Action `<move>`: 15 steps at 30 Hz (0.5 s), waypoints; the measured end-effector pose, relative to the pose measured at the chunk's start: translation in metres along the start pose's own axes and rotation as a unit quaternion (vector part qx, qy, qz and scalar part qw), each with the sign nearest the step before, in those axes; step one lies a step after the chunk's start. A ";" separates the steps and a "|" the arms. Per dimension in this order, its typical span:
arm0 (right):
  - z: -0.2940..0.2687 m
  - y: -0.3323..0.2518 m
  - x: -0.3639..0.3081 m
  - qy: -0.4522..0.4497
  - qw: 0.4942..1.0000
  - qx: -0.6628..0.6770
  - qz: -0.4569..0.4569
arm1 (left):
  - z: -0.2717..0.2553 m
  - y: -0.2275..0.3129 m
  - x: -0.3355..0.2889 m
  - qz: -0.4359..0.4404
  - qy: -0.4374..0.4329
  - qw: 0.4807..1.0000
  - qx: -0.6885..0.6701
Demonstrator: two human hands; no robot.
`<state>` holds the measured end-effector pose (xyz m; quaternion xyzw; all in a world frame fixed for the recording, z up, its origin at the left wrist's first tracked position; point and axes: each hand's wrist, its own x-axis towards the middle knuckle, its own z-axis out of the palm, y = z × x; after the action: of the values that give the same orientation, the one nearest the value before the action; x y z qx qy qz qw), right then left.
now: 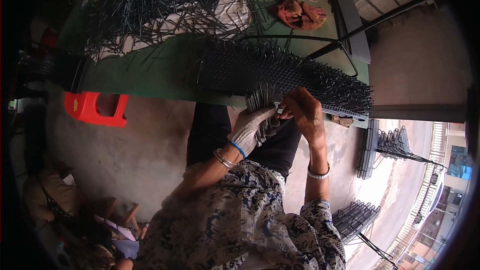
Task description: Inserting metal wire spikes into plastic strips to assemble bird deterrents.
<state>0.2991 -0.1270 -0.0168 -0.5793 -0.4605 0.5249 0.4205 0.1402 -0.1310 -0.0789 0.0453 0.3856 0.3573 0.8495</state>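
Note:
My left hand (246,128), in a whitish knit glove with a blue cuff, is wrapped round a bundle of thin metal rods (260,98). The rods stick out above and below the fist. Close by on the right, my bare right hand (306,115) has its fingers pinched together at the bundle's side; what they hold is too small to make out. Just beyond both hands lies a long black perforated board (235,67) at the table's near edge. Many upright rods (340,81) crowd its right part and far edge, while bare holes show at its left and middle.
On the green table (150,81), a big heap of loose rods (155,2) lies over a pale cloth (232,12). A reddish cloth (300,14) lies farther right, near a black metal frame (390,16). A red stool (92,107) stands left; a person (55,195) is at lower left.

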 end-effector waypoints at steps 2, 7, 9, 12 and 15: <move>0.000 -0.007 -0.003 0.016 0.999 -0.051 0.006 | -0.001 0.000 0.001 0.008 0.007 1.000 -0.011; -0.010 -0.005 -0.004 0.151 0.979 -0.090 -0.100 | -0.002 0.001 0.001 0.029 -0.011 0.998 -0.046; -0.016 -0.004 0.006 0.244 0.939 -0.160 -0.182 | -0.004 -0.002 0.005 0.031 -0.013 0.998 -0.056; -0.011 -0.001 0.022 0.264 0.938 -0.083 -0.209 | -0.004 -0.004 0.006 0.017 -0.007 0.998 -0.055; -0.011 0.010 0.042 0.281 0.919 -0.149 -0.234 | -0.002 -0.004 0.003 0.004 -0.003 0.999 -0.035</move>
<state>0.3116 -0.0881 -0.0349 -0.6346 -0.5182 0.1524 0.5527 0.1427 -0.1326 -0.0838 0.0181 0.3702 0.3740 0.8501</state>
